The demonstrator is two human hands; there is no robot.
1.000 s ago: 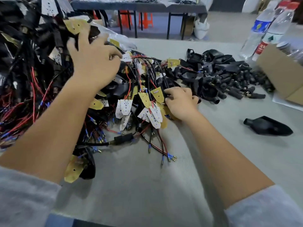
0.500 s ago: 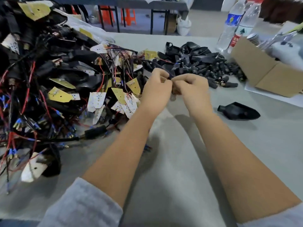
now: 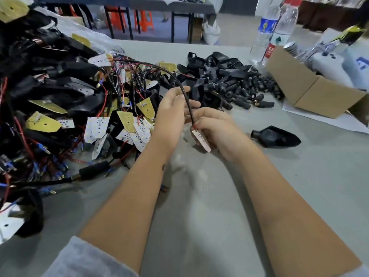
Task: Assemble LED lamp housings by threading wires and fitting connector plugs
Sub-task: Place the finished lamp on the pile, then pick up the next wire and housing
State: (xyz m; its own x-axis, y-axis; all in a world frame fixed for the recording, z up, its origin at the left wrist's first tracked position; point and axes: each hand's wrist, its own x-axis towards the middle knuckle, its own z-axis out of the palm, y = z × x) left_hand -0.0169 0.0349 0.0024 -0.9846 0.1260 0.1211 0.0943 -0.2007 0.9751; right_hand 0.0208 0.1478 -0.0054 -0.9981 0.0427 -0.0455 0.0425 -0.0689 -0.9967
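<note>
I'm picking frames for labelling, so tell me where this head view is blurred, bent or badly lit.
Head view: sharp at the right hand gripping the LED board and at the black cable by the left hand; smeared at the wire pile's left edge and the cardboard box; wide-angle bending tilts the water bottles; light is soft and even, with faint shadows under the lone black housing.

A white LED board [image 3: 201, 139], dotted with emitters, is held tilted above the desk with its black sheathed cable [image 3: 184, 92] arching up and left into the wire pile. One black lamp housing [image 3: 276, 136] lies flat on the desk at right, neck pointing left.
</note>
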